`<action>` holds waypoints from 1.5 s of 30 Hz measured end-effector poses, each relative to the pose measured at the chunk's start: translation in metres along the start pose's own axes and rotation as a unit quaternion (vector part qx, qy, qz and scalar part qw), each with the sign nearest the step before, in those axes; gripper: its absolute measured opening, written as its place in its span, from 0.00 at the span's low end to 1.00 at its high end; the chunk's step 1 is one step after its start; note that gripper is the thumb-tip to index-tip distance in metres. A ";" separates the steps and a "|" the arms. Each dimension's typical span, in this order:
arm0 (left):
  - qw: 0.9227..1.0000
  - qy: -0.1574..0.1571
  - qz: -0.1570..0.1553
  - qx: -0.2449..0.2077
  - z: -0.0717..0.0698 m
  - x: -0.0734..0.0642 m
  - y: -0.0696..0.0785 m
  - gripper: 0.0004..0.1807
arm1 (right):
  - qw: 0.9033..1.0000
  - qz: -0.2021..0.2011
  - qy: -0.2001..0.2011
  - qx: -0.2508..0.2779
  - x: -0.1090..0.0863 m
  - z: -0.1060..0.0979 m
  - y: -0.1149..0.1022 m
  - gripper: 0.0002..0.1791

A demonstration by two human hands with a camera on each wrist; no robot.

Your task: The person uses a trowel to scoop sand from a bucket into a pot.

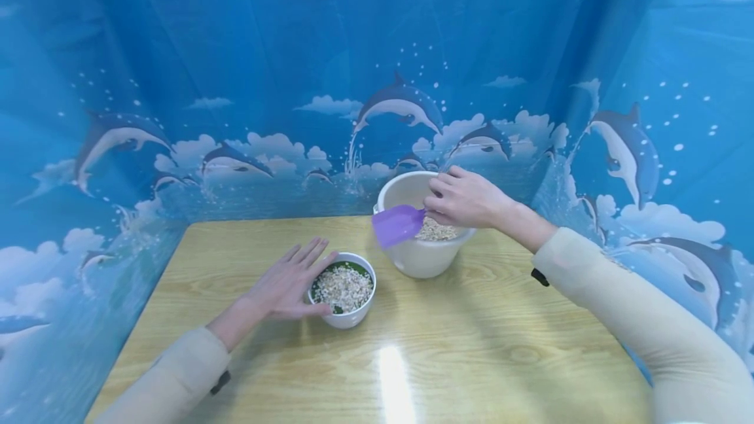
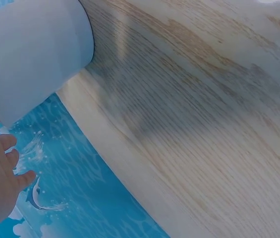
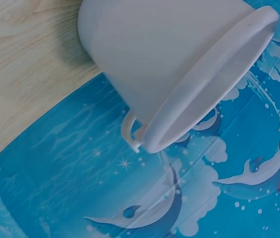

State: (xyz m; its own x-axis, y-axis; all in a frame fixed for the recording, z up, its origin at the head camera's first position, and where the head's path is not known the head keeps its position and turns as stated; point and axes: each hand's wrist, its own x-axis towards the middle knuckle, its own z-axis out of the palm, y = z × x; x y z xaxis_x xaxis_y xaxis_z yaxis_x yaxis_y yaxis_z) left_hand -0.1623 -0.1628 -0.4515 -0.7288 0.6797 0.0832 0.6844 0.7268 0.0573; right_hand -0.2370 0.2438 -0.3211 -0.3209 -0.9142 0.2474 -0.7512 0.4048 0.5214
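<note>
In the head view my right hand (image 1: 468,198) grips a purple scoop (image 1: 399,225) above a white bucket (image 1: 427,260). The scoop's blade reaches over the bucket's left rim; the hand hides its handle. Pale oat-like flakes (image 1: 436,230) lie inside the bucket. My left hand (image 1: 291,283) is beside a small white bowl (image 1: 347,321), fingers spread and straight, the thumb at its near rim. Similar flakes (image 1: 343,288) lie in the bowl over something green. The left wrist view shows the bowl's side (image 2: 35,54); the right wrist view shows the bucket (image 3: 154,54) and its handle lug.
Bowl and bucket stand on a light wood-grain table (image 1: 471,358), the bucket near its back edge. A blue curtain (image 1: 283,38) printed with dolphins surrounds the table at the back and sides. Light glares off the table in front of the bowl.
</note>
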 end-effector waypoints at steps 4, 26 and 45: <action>1.000 0.005 0.002 -0.001 -0.001 0.003 0.001 0.60 | 1.000 0.013 0.003 0.003 -0.009 0.001 0.004 0.11; 1.000 -0.003 0.030 0.004 -0.028 0.057 0.009 0.60 | 0.998 0.060 -0.034 0.001 -0.041 0.010 0.028 0.11; 0.999 -0.011 0.048 0.014 -0.042 0.105 0.024 0.58 | 0.989 0.090 -0.117 0.005 -0.049 0.025 0.041 0.13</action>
State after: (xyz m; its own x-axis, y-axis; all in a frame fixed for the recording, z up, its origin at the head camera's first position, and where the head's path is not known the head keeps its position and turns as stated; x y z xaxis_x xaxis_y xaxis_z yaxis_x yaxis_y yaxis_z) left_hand -0.2214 -0.0777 -0.3998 -0.6596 0.7487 0.0660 0.7511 0.6598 0.0225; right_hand -0.2667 0.3045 -0.3326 -0.5743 -0.8068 0.1388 -0.6748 0.5626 0.4777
